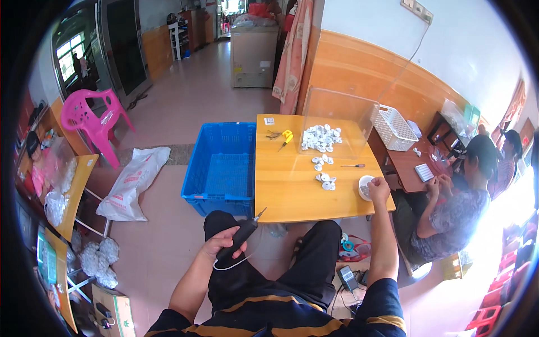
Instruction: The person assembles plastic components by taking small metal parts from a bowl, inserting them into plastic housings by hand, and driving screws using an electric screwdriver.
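My left hand point(223, 242) is wrapped round a black electric screwdriver point(238, 240) with a white cord. Its bit points up and right, just short of the table's near edge. My right hand point(379, 190) is at the table's right edge, fingertips pinched together over a white bowl point(362, 183) of small grey pieces; anything between them is too small to make out. On the wooden table point(281, 191) lie a few small white round parts point(325, 181), with several more just beyond. A larger pile of them point(321, 138) sits at the mouth of a clear plastic bin point(342, 106).
A hand screwdriver point(352, 165) and yellow-handled tools point(287, 137) lie on the table. An open blue crate point(216, 196) stands against its left side. At right, a person point(449, 213) works at a dark red table point(401, 163) with a white basket point(394, 132).
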`<action>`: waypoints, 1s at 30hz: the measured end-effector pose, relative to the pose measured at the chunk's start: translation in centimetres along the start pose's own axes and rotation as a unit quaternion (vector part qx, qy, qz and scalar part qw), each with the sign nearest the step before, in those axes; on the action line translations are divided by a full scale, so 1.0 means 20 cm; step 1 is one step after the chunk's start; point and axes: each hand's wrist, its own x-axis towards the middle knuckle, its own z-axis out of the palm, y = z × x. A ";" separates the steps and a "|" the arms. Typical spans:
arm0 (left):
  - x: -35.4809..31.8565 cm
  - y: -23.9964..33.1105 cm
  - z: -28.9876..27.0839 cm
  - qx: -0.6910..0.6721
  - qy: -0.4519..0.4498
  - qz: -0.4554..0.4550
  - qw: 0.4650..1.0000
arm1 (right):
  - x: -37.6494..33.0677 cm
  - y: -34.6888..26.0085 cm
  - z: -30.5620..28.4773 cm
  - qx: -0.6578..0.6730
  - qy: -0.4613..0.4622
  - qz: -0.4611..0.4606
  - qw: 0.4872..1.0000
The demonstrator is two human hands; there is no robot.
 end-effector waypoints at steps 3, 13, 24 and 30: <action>-0.02 0.02 0.01 -0.003 0.007 0.002 1.000 | 0.00 0.00 -0.01 -0.058 -0.005 -0.007 0.998; -0.03 0.05 0.04 0.003 0.013 0.014 1.000 | 0.04 0.05 0.04 -0.175 -0.028 -0.036 0.984; -0.03 0.03 0.02 0.001 0.017 0.007 1.000 | 0.00 0.04 0.02 -0.128 -0.034 -0.051 0.990; -0.02 0.03 0.03 0.006 0.024 0.001 1.000 | -0.02 0.01 0.03 -0.054 0.000 -0.077 0.996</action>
